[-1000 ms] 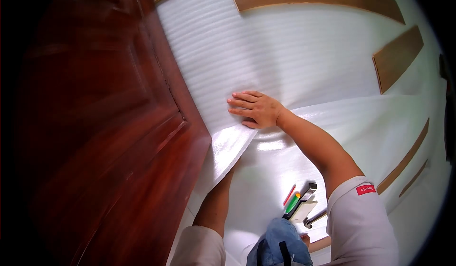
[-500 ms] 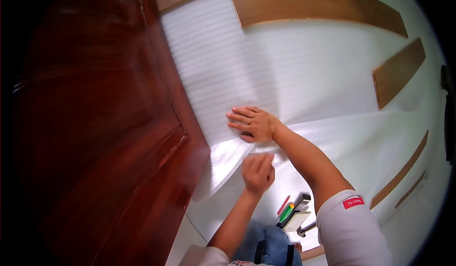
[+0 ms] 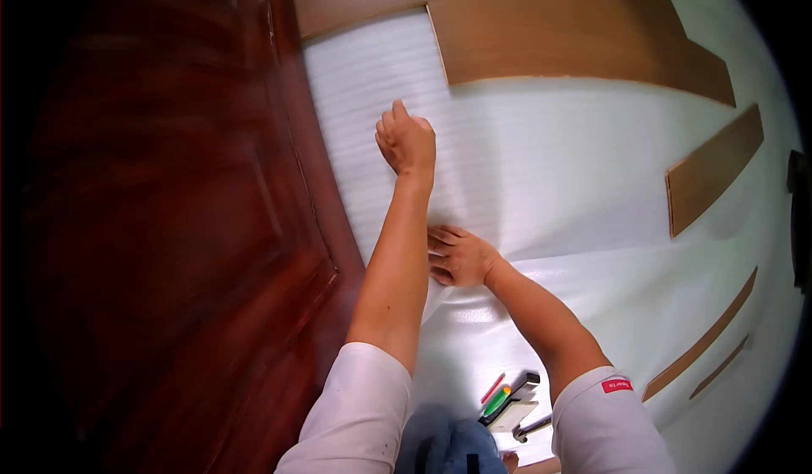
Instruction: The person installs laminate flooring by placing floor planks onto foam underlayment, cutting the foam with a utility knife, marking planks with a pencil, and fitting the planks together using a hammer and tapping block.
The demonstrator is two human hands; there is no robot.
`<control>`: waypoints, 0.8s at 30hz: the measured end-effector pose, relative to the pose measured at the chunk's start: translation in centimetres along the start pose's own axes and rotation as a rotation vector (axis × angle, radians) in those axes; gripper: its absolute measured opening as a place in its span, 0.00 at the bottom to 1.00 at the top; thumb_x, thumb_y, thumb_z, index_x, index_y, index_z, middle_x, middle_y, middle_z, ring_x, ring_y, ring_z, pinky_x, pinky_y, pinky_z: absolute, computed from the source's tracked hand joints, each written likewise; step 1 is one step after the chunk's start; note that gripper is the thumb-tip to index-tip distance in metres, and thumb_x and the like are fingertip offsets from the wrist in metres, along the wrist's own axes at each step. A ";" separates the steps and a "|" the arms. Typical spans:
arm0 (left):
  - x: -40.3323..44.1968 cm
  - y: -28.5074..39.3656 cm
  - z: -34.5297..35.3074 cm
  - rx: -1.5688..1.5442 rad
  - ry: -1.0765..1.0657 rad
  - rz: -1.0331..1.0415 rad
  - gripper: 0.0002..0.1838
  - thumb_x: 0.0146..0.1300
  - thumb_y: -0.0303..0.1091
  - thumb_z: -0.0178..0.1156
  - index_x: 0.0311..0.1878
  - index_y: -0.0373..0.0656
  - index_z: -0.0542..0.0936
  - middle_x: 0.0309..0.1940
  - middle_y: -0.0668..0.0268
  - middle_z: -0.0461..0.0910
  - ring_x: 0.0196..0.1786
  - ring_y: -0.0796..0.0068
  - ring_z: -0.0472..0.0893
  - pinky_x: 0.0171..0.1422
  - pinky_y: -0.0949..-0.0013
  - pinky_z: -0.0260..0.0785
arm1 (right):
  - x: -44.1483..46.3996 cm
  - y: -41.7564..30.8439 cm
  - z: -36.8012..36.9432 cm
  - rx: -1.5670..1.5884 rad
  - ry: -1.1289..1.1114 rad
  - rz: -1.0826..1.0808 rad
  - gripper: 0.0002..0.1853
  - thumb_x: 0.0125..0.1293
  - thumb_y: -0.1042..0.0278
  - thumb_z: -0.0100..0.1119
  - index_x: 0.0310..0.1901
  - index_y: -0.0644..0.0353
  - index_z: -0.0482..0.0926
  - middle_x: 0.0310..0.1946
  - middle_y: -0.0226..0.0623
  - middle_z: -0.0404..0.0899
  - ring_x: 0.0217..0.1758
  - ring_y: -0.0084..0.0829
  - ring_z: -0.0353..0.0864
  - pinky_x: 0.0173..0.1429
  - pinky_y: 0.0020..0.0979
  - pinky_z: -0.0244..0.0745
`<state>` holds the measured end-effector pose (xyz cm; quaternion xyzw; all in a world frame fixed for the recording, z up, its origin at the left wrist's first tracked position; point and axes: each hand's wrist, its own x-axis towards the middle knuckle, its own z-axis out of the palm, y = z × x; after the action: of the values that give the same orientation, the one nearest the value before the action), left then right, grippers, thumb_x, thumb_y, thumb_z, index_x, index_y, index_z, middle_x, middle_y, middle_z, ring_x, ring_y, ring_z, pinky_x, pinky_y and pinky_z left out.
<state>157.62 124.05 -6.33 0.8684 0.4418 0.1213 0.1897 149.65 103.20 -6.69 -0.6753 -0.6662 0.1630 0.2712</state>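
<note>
My left hand (image 3: 408,142) is curled into a fist over the white foam underlay (image 3: 575,165), near the dark red wooden door. Anything inside its fingers is hidden. Lower down, my right hand (image 3: 461,258) lies palm down on the underlay with fingers stretched out, partly covered by my left forearm. A fold in the underlay runs rightward from beside it. Brown laminate floorboards (image 3: 550,26) lie joined beyond my left hand, their edge stepped around a strip of bare foam.
The panelled door (image 3: 178,220) stands along the left. A loose board piece (image 3: 715,169) and a thin board strip (image 3: 704,335) lie to the right. Near my knees are a red pencil (image 3: 492,388), a green-handled tool (image 3: 497,401) and a hammer (image 3: 531,428).
My left fist has moved forward, from below my right hand to beyond it. My right hand stays flat on the underlay. The view has shifted slightly, so things sit lower.
</note>
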 end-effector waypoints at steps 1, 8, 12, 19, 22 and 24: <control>1.8 0.4 0.5 -0.048 0.061 0.010 0.33 0.62 0.31 0.63 0.72 0.38 0.69 0.46 0.55 0.80 0.53 0.54 0.78 0.62 0.54 0.70 | -0.1 0.1 -0.1 0.014 0.001 0.002 0.23 0.61 0.56 0.64 0.59 0.47 0.83 0.67 0.29 0.76 0.75 0.35 0.67 0.79 0.41 0.62; 12.8 6.1 -4.9 -0.138 -0.013 -0.048 0.40 0.62 0.32 0.62 0.78 0.37 0.60 0.43 0.50 0.84 0.49 0.47 0.82 0.57 0.51 0.74 | -0.6 0.1 0.6 0.054 -0.047 0.035 0.29 0.63 0.57 0.63 0.67 0.47 0.77 0.76 0.29 0.68 0.79 0.33 0.63 0.82 0.41 0.59; 13.4 4.2 -2.8 -0.062 -0.141 0.106 0.42 0.63 0.34 0.59 0.81 0.48 0.58 0.42 0.48 0.86 0.46 0.44 0.85 0.57 0.50 0.75 | -0.3 0.1 -0.3 0.048 -0.032 0.012 0.30 0.64 0.56 0.62 0.69 0.48 0.76 0.77 0.29 0.66 0.80 0.32 0.62 0.82 0.40 0.57; 17.2 1.3 -0.8 0.063 0.233 0.477 0.31 0.65 0.34 0.65 0.73 0.47 0.72 0.57 0.52 0.78 0.60 0.51 0.77 0.68 0.56 0.70 | -0.8 0.6 0.5 0.114 0.046 -0.053 0.29 0.66 0.57 0.60 0.67 0.56 0.75 0.77 0.38 0.64 0.82 0.40 0.58 0.83 0.43 0.54; 15.7 -0.4 0.4 0.102 0.186 0.527 0.30 0.65 0.34 0.64 0.71 0.47 0.73 0.61 0.53 0.76 0.62 0.51 0.76 0.69 0.53 0.69 | -0.7 0.5 0.3 0.095 0.037 -0.042 0.29 0.66 0.57 0.60 0.68 0.55 0.75 0.78 0.36 0.64 0.82 0.39 0.57 0.83 0.43 0.54; 14.2 -1.3 1.3 0.125 0.188 0.525 0.30 0.65 0.34 0.65 0.71 0.48 0.73 0.62 0.53 0.75 0.64 0.51 0.75 0.70 0.52 0.69 | -0.6 0.6 0.3 0.100 0.037 -0.043 0.29 0.66 0.57 0.60 0.67 0.55 0.75 0.77 0.36 0.64 0.82 0.38 0.57 0.83 0.43 0.54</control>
<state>165.45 135.98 -7.49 0.9481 0.2239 0.2187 0.0560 149.94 102.71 -7.34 -0.6493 -0.6665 0.1779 0.3203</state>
